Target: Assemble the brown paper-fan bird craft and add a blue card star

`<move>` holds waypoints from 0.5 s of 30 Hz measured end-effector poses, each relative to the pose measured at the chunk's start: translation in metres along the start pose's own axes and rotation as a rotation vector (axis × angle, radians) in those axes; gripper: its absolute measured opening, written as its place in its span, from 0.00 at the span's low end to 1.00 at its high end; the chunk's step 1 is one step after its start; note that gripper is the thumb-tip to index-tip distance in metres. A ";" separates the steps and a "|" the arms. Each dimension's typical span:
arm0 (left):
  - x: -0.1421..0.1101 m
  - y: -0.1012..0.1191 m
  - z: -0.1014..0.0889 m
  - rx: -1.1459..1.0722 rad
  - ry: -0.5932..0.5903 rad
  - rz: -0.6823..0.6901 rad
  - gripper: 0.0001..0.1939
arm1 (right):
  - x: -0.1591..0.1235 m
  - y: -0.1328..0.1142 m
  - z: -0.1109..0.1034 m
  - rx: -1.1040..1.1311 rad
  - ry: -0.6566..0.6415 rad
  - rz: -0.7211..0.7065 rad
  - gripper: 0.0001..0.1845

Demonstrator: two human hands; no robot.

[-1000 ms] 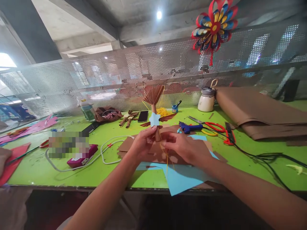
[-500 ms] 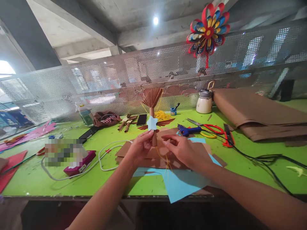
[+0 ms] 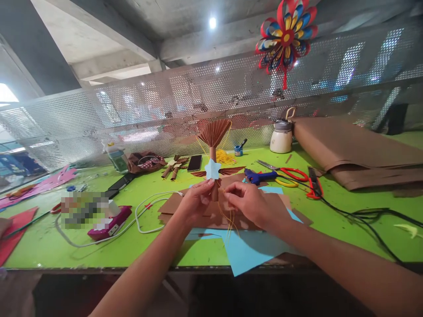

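My left hand (image 3: 200, 196) grips the lower end of a paper-tube figure (image 3: 213, 154), held upright over the table. It is a rolled brown tube with a pleated fan (image 3: 215, 132) at its top and pleated wings (image 3: 231, 171) to the sides. On its front sits a light blue paper star (image 3: 212, 169), just above my left thumb. To the right, my right hand (image 3: 246, 200) has its thumb and forefinger pinched on thin yellow string (image 3: 228, 215), which hangs in loops below the tube. Beneath both hands lie brown paper sheets (image 3: 194, 220) and blue paper (image 3: 251, 251).
Right of the hands lie a blue glue gun (image 3: 261, 177), scissors (image 3: 294, 174) and a red-handled cutter (image 3: 313, 182). A white jar (image 3: 281, 138) stands by folded brown paper (image 3: 340, 149). On the left are a purple power strip (image 3: 112, 223) and white cable (image 3: 140, 220).
The fingertips of my right hand have drawn together on the string near the tube. The figure has shifted slightly right and its fan has turned more toward me.
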State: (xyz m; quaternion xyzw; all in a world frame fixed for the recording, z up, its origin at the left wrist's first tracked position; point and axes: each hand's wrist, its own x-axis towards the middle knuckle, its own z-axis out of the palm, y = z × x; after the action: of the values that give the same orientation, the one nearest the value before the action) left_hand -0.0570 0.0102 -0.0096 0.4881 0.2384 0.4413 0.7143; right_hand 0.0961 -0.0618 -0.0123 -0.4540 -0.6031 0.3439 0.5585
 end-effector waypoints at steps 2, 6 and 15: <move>0.000 0.001 -0.001 -0.005 0.030 0.002 0.09 | 0.000 0.002 -0.001 0.209 -0.110 0.124 0.08; 0.001 0.001 -0.002 -0.043 0.022 0.010 0.07 | 0.001 0.009 -0.001 0.330 -0.108 0.198 0.13; 0.000 -0.001 0.003 -0.063 -0.026 0.021 0.08 | -0.012 -0.041 0.000 -0.156 -0.062 0.195 0.05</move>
State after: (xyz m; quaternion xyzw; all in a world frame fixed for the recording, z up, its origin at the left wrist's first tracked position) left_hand -0.0545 0.0088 -0.0097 0.4736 0.2099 0.4498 0.7275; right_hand 0.0890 -0.0871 0.0215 -0.5417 -0.5981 0.3624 0.4663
